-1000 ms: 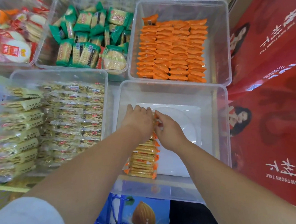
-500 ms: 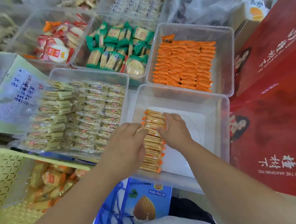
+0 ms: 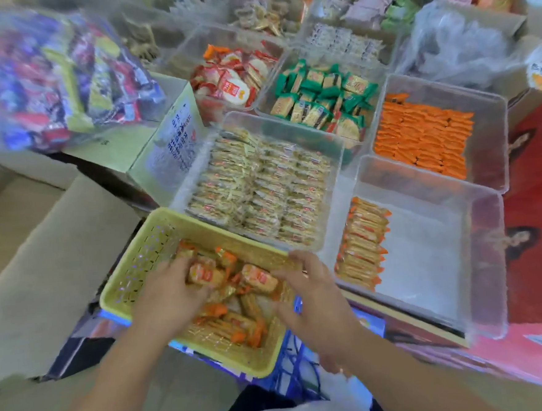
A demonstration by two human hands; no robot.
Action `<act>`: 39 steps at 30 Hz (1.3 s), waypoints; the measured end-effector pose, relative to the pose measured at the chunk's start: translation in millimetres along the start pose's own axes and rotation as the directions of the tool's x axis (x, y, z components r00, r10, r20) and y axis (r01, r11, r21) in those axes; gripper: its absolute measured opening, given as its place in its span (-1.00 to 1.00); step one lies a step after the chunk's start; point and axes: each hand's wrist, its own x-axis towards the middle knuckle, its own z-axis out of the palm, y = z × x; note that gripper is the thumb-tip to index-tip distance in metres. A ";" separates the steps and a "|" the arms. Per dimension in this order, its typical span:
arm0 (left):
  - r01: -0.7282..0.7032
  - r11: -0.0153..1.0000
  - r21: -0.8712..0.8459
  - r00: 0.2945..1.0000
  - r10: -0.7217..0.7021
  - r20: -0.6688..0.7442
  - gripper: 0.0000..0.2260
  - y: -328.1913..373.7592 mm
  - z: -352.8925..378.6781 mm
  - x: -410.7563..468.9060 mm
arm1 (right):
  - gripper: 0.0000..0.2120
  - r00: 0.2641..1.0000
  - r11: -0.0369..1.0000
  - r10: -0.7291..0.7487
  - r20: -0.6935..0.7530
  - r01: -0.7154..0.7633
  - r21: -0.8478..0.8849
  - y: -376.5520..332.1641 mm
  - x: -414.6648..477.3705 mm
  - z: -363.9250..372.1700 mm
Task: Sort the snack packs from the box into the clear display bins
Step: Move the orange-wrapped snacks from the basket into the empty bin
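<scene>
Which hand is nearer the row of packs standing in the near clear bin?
Right. The right hand is over the right edge of the yellow basket, just left of the row of packs. The left hand is farther left, inside the basket among loose packs.

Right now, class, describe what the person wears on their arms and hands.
Left hand and right hand are ungloved, with no ring, watch or bracelet visible. Both forearms are bare to the picture's edge; no sleeve shows.
</scene>
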 end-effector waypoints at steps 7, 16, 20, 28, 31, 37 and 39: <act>-0.135 0.953 0.270 0.933 0.030 0.359 -0.11 -20.1 -7.0 62.1 | -0.39 0.985 0.983 0.149 0.092 -0.137 -0.127 -24.5 -8.7 45.6; -0.261 0.918 0.300 0.858 0.078 0.508 -0.33 -7.0 21.1 75.2 | -0.53 0.984 0.969 0.179 0.007 -0.175 -0.176 -20.6 -12.0 55.9; -0.361 0.876 0.319 0.840 0.157 0.519 -0.43 -7.0 22.7 76.6 | -0.50 0.980 0.966 0.199 0.005 -0.195 -0.170 -17.9 -13.2 58.4; -0.487 0.873 0.024 0.776 0.420 0.471 -0.54 -21.5 -3.6 65.9 | -0.45 0.979 0.972 0.195 0.051 -0.187 -0.142 -18.3 -10.4 54.1; -0.484 0.861 -0.158 0.807 0.508 0.301 -0.70 -22.7 -18.6 47.3 | -0.42 0.976 0.952 0.212 0.054 -0.194 -0.238 -28.2 -8.0 47.5; 0.025 0.422 -0.906 0.888 0.407 0.214 -0.79 7.2 -47.1 -12.0 | -0.44 0.982 0.998 0.045 -0.183 -0.053 -0.040 -77.4 -0.5 5.4; 0.146 0.253 -0.957 0.862 0.442 0.248 -0.69 23.8 -43.5 -28.6 | -0.45 0.989 0.994 -0.022 -0.144 0.038 0.107 -83.9 0.1 -10.4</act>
